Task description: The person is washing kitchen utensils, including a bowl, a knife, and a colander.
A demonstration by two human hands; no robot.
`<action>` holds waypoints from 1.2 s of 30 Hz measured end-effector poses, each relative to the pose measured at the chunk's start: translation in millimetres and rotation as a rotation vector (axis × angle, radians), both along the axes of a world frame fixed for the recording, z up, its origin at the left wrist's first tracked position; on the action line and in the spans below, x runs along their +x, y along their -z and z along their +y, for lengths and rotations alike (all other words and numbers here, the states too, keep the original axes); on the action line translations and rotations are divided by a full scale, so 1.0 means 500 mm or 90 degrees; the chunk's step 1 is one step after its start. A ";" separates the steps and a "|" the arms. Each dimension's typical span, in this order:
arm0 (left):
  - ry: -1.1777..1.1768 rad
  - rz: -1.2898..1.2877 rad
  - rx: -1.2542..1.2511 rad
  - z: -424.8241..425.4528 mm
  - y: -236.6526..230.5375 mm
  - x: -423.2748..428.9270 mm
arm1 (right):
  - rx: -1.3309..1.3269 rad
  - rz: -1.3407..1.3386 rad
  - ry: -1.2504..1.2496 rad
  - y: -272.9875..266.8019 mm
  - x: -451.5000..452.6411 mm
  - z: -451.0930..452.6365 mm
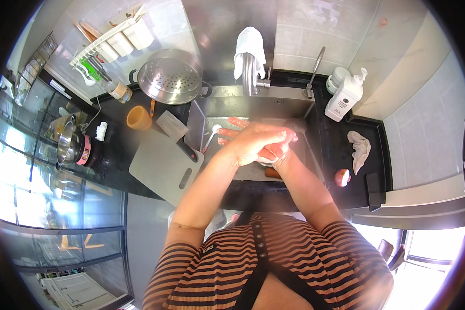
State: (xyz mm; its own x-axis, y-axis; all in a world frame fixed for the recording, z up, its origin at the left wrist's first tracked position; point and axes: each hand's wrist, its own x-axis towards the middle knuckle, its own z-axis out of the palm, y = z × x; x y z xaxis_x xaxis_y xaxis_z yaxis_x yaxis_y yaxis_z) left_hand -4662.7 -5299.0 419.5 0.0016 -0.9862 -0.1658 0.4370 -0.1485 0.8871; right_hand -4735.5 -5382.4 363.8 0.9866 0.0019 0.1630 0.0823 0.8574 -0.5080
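Over the stainless steel sink, my left hand lies across my right hand, palms pressed close together. Whitish wet lather, apparently soap, coats the skin. Spread fingers of the right hand stick out to the left, beyond the left hand. Most of the left fingers are hidden, and no object shows between the hands. Below them in the basin are a white spoon and an orange-brown thing, possibly a carrot, partly covered by the right wrist. The faucet, draped with a white cloth, rises behind.
Left of the sink, a cleaver lies by a grey cutting board, near an orange cup and a steel steamer pot. On the right are a pump bottle, a rag, a cut onion and a phone-like black slab.
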 end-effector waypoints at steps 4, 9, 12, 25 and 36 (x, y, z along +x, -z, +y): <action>0.000 -0.062 -0.012 0.002 0.006 0.006 | -0.011 0.001 -0.001 0.004 0.032 -0.001; -0.116 0.008 -0.168 -0.008 0.018 -0.005 | -0.030 0.001 0.007 0.012 0.034 0.021; -0.202 0.157 -0.164 0.009 0.049 -0.003 | -0.038 0.001 0.016 0.021 0.016 -0.015; -0.035 -0.312 0.151 0.008 -0.011 0.038 | 0.203 -0.181 -0.168 0.079 0.037 0.024; -0.137 -0.359 0.051 0.010 0.006 0.000 | 0.117 -0.103 -0.074 0.001 0.033 0.027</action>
